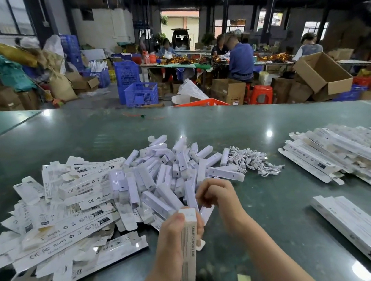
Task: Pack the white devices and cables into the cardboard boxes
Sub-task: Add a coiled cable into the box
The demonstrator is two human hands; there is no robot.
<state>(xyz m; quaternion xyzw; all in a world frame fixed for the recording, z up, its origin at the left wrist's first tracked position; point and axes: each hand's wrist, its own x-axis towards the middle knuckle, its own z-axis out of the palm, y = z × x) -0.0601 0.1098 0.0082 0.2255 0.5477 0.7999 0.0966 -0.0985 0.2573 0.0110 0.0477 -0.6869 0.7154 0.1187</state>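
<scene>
Cardboard sleeves, flat and printed, lie heaped at the left of the green bench (261,124) as a pile of flat boxes (54,222). Beside them sits a mound of white devices (168,174). The left hand (172,236) grips an upright assembled box (187,243), fingers wrapped round its upper part. Just beyond, the right hand (217,195) hovers at the box top with fingers clenched; whether they pinch anything cannot be told. Right of the devices lie white cables (252,160), then stacked packed boxes (366,231).
</scene>
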